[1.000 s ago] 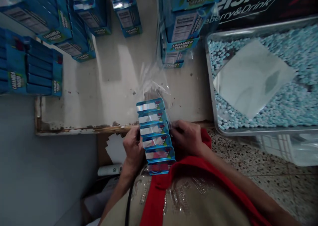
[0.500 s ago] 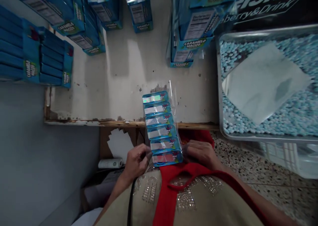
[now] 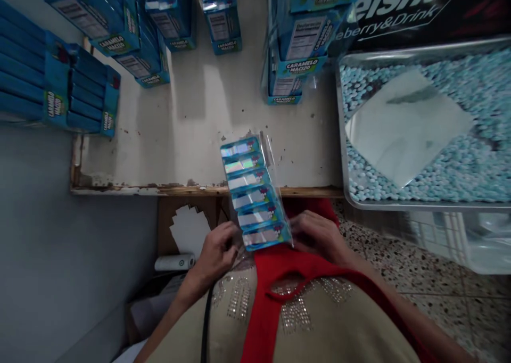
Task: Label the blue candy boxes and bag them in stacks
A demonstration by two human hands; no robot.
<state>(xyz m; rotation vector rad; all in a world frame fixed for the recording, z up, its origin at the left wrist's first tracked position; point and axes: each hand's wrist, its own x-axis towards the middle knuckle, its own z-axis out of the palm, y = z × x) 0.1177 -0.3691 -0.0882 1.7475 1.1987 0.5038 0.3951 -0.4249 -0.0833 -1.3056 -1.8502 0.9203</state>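
Note:
A clear plastic bag (image 3: pixel 268 153) holds a row of several small blue candy packs (image 3: pixel 250 199). Its far end rests over the table edge, and its near end is against my body. My left hand (image 3: pixel 219 248) is closed at the bag's near left corner, thumb against bent fingers, pinching the loose plastic. On the opposite side, my right hand (image 3: pixel 319 236) has its fingers bent and pressed together on the bag's near right edge. The fingertips of my right hand are partly hidden and slightly blurred.
Blue candy display boxes (image 3: pixel 155 78) line the table's (image 3: pixel 191 161) back and left. A plastic-wrapped stack (image 3: pixel 297 65) stands behind the bag. At right, a metal tray (image 3: pixel 344 155) contains light-blue candies and a white sheet (image 3: pixel 411 126). White cards (image 3: pixel 189 230) lie below the table.
The packed bag has tilted, its far end leaning further left. Both hands keep their places at its near corners. The whole view has shifted slightly.

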